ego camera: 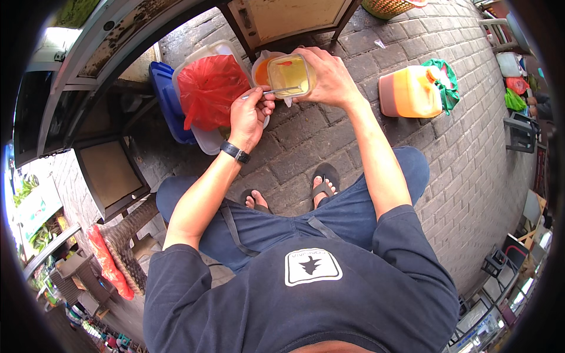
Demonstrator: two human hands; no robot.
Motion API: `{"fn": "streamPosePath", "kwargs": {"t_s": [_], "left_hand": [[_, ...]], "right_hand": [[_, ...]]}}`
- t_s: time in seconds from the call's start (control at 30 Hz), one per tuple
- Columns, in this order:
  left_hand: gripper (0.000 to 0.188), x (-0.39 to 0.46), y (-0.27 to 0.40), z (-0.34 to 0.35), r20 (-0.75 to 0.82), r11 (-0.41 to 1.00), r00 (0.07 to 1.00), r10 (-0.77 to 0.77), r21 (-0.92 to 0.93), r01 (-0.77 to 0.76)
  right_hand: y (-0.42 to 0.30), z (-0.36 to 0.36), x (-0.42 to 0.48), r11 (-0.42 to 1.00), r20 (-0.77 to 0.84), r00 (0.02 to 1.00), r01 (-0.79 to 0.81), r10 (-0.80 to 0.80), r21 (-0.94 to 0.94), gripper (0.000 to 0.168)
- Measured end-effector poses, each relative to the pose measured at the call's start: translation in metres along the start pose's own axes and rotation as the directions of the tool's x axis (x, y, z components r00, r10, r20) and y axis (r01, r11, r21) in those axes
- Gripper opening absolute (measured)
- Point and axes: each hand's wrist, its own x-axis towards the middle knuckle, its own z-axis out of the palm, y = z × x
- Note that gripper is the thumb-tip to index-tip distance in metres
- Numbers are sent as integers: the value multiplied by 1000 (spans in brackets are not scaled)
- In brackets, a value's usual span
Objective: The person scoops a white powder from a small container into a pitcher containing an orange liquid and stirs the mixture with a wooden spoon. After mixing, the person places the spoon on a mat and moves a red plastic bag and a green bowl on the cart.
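Observation:
My left hand (250, 115), with a black watch on its wrist, pinches the handle of a thin metal spoon (282, 89). The spoon's far end reaches over or into a clear square plastic container (289, 73). Around the right side of that container wrap the fingers of my right hand (330, 79). It is tilted, and its inside looks yellowish with a small red piece near the far side. Partly hidden behind it is a round tub (261, 70) with orange contents. Left of my hands, a red plastic bag (212, 88) covers much of a whitish plastic box (207, 140).
A blue plastic lid or bin (165, 99) stands beside the whitish box. To the right, a jerrycan (408, 92) of orange liquid rests on the brick paving (459, 145) against a green plastic bag (448, 84). A wooden cabinet (293, 20) and a woven basket (388, 8) are ahead.

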Motion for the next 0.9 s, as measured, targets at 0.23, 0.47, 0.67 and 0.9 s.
{"fn": "streamPosePath", "kwargs": {"t_s": [0.23,0.47,0.67,0.9], "left_hand": [[23,1,12,-4,9,997,997,73,27,-73],[23,2,22,-5,-2,979,988,152,139,-151],[22,2,31,-3,9,969,989,151,197,-150],[21,13,41,-19,-31,960,974,223,182,-214]], "right_hand": [[4,-5,3,997,-3,999,-36,37,73,84],[7,-6,1,996,35,996,-80,79,47,90],[11,-8,0,988,84,986,-149,145,51,95],[32,-14,-9,963,232,935,-267,267,-30,101]]}}
